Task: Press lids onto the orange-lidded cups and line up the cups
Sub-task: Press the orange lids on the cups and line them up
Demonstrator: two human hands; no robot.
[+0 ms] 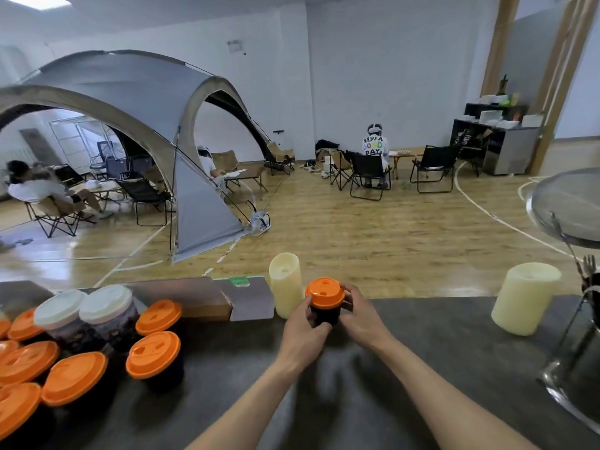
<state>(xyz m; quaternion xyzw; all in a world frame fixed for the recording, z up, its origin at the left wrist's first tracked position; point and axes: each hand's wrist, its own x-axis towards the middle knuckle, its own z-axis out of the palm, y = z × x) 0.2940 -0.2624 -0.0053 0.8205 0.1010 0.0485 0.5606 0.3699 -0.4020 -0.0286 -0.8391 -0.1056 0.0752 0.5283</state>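
Orange-lidded cup (324, 302) | left hand (303, 329) fingers wrapped around it | right hand (358, 315) fingers likewise gripping

Shirt back (373, 146): seemingly "HAVE A GOOD DAY"

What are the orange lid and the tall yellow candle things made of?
The orange lid on the dark cup held by the left hand and right hand looks like thin moulded plastic: smooth, uniformly coloured, with pressed-in shapes on top. The two pale yellow pillars look like matte wax, or plastic imitating wax; the picture cannot settle which.
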